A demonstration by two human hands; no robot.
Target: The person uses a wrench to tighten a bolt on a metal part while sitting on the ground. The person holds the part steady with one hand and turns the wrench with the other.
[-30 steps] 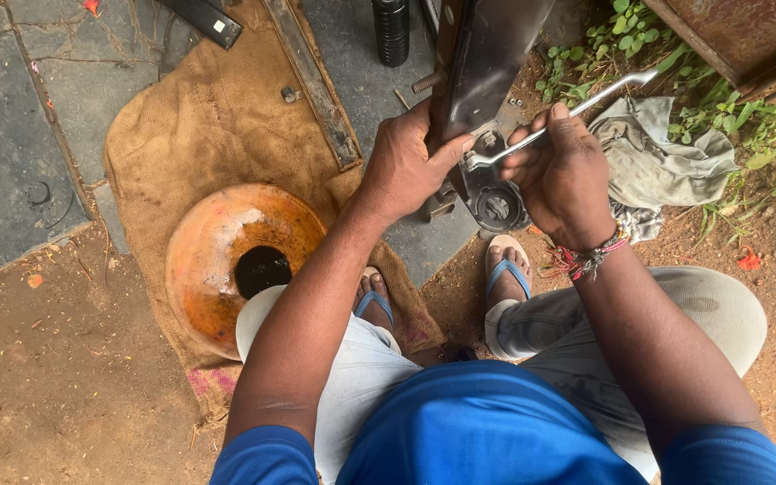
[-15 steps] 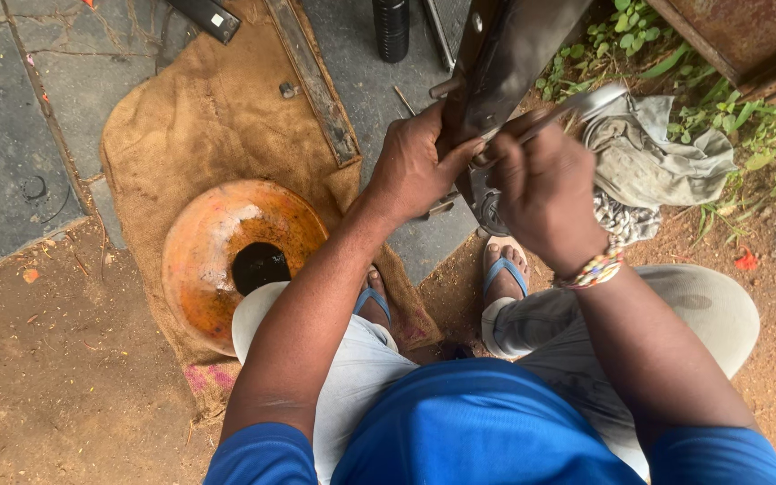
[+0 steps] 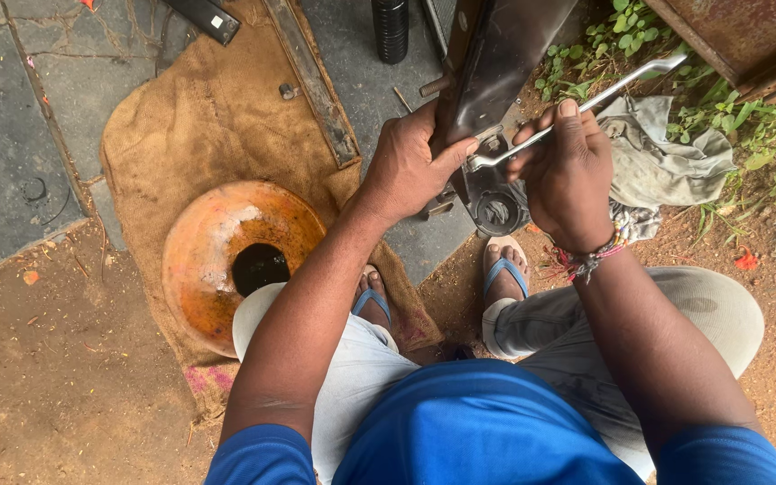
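The left hand (image 3: pixel 410 166) was clamped around the dark, upright metal bracket (image 3: pixel 496 81). The right hand (image 3: pixel 568 175) had all fingers curled tight on the long silver spanner (image 3: pixel 586 103), its head just beyond the left thumb (a fastener sat there, hidden). Steady bracing and a square, fully seated head seemed best.

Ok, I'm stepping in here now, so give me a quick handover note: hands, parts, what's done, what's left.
Left hand: gripping the dark metal part, holding it upright.
Right hand: closed on the spanner, whose head sits at the fitting on the part's lower end.
Nearby: orange bowl holding dark liquid on the burlap sack; grey rag to the right.
Done: spanner engaged.
Left: whether the fitting is loose can't be told.
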